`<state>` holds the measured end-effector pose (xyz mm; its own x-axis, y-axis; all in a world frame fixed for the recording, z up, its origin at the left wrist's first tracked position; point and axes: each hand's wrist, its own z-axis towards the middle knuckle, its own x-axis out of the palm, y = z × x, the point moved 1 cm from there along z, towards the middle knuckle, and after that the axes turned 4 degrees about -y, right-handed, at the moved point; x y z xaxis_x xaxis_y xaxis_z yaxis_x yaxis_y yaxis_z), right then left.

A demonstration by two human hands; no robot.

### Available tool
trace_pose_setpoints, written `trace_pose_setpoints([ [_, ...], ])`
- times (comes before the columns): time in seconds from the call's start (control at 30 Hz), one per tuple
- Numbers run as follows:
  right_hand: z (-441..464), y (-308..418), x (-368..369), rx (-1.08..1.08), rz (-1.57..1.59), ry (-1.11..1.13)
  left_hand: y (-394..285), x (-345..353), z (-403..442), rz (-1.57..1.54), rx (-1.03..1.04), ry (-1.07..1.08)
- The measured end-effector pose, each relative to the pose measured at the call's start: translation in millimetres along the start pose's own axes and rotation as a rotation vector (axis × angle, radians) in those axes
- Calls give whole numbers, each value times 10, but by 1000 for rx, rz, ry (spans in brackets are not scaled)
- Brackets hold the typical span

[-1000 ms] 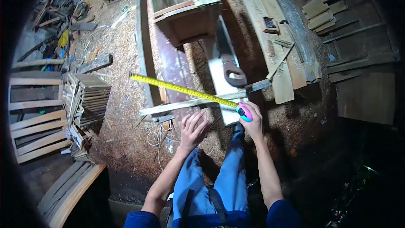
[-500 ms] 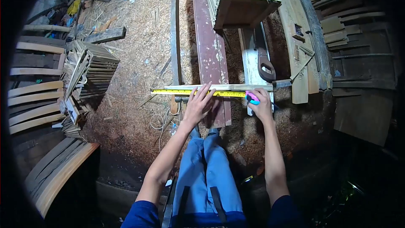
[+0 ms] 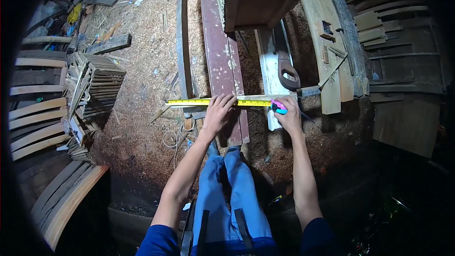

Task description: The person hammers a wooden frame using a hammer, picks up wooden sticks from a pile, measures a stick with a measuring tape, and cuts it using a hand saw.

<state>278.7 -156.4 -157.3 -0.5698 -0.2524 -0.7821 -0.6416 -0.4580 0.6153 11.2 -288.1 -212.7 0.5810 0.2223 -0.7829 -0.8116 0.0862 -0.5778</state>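
Observation:
A yellow tape measure blade is drawn out sideways along a thin wooden strip, across a maroon painted plank. My left hand is closed over the blade and strip, fingers curled across their upper edge; the thumb side is partly hidden. In my right hand is the pink and turquoise tape measure case, gripped at the blade's right end. The blade's free end lies left of my left hand. Just beyond my right hand, a handsaw rests on a whitish board.
A wooden stack with a boxy end stands on the planks ahead. Pale boards lie to the right, near a hammer-like tool. Bundled slats stand left on the shavings-covered floor. Loose cord lies near my feet.
My left hand's fingers have drawn closer together over the blade and strip. The near view has shifted, so the planks and saw appear farther left. My right hand still holds the case.

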Motion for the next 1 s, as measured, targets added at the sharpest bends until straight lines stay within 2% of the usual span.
trace_pose_setpoints([
  [0.5,96,-101,38,4,100,-1,7,23,137,50,-56,27],
  [0.6,110,-85,3,33,101,15,57,-99,135,102,-48,120],
  [0.7,135,-60,12,21,124,10,28,-107,153,69,-73,20],
  [1.0,191,8,118,7,112,28,33,9,172,16,-40,111],
])
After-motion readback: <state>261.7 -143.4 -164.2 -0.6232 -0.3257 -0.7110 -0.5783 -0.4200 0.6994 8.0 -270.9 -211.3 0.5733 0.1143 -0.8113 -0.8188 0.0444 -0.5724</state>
